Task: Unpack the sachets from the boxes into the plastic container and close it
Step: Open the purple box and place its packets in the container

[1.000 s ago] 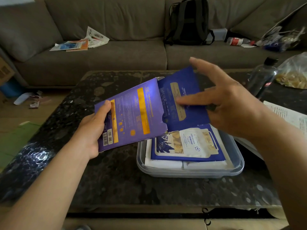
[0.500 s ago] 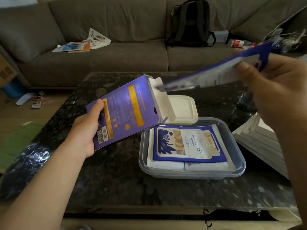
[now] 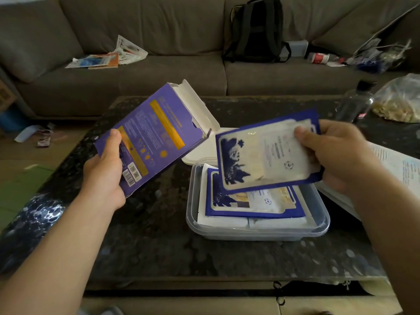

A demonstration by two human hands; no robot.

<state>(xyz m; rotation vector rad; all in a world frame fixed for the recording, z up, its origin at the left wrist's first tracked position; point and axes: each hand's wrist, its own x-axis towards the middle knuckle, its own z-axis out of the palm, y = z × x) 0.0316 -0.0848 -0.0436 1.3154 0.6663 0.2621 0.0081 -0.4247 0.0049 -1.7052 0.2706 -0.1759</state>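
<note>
Just above container [image 3: 258, 234] rim, tilted sachet [image 3: 266, 155].

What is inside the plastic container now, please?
The plastic container holds a blue-bordered sachet lying flat on white packets. The held sachet in the right hand covers its far end; deeper layers are hidden.

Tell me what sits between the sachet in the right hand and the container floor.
In the head view, a stack of sachets lies in the container, under the held sachet.

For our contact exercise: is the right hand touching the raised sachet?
Touching. The head view shows the right hand pinching the sachet, thumb on its front.
</note>
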